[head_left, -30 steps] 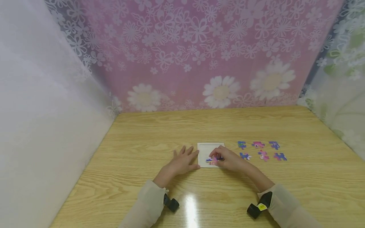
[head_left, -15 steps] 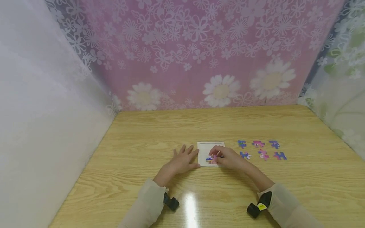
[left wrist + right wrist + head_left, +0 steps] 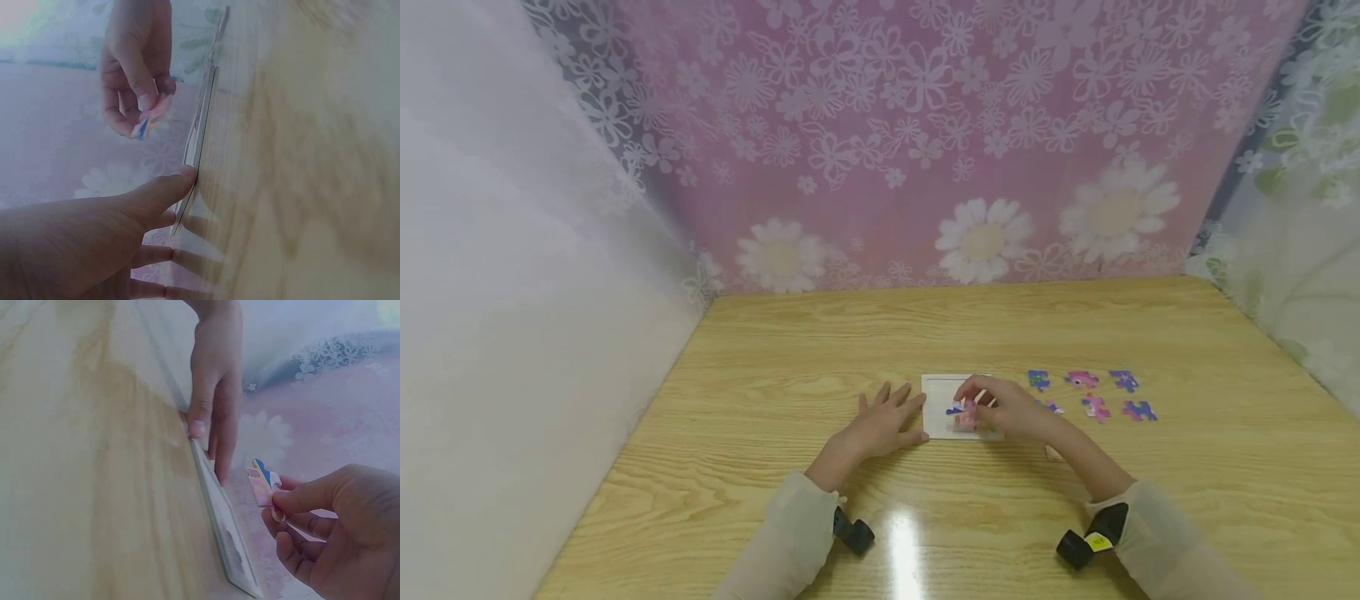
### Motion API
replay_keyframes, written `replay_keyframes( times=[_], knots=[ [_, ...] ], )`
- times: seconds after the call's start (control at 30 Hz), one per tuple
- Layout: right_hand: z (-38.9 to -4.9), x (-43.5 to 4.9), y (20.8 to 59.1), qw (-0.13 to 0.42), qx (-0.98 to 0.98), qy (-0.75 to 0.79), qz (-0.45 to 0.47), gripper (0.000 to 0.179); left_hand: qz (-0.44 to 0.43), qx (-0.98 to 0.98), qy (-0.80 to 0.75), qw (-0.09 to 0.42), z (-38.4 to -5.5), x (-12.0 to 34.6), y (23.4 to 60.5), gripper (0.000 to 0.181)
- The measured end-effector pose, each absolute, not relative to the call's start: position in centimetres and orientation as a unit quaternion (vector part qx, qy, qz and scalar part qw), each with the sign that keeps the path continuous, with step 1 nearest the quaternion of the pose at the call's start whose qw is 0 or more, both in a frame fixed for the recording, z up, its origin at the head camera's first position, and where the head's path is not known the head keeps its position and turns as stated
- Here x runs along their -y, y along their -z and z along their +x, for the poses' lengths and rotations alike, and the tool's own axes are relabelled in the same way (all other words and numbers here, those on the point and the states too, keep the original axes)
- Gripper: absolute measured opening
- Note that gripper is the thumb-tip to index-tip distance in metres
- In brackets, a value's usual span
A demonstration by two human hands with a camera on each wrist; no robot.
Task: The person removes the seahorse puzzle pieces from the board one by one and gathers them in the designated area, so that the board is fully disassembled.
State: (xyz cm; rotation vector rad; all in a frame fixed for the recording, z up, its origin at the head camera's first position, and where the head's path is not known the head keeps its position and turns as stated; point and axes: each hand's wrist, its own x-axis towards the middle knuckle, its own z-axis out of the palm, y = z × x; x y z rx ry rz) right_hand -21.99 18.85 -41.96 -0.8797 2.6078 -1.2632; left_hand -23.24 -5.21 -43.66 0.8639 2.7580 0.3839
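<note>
My right hand (image 3: 1009,408) pinches a pink, white and blue jigsaw puzzle piece (image 3: 261,486) between thumb and fingers. In both wrist views the piece is held tilted, above the white puzzle tray (image 3: 936,410), with space between them. My left hand (image 3: 874,428) lies with fingers spread on the table at the tray's left side. Its thumb (image 3: 177,181) touches the tray's edge in the left wrist view. The right fingers cover part of the tray and of the piece in the head view.
Several loose puzzle pieces lie in two rows to the right, among them a pink one with an eye (image 3: 1081,380) and a purple-blue one (image 3: 1139,410). A small pale flat thing (image 3: 1053,454) shows beside the right forearm. A pink flowered curtain (image 3: 880,150) hangs behind the wooden table (image 3: 805,342).
My right hand has lifted slightly and shifted right, bringing the puzzle piece up from the tray. The pale flat thing by the forearm has come into view. My left hand stays in place.
</note>
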Motion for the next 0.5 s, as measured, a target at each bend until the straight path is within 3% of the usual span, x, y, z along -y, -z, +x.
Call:
replay_keyframes(
  times=[0.5],
  knots=[
    [-20.7,-22.0,39.7,0.049,-0.874,0.397,-0.275,0.013,0.295,-0.939,-0.136,0.115,-23.2,5.3,43.7,0.065]
  ],
)
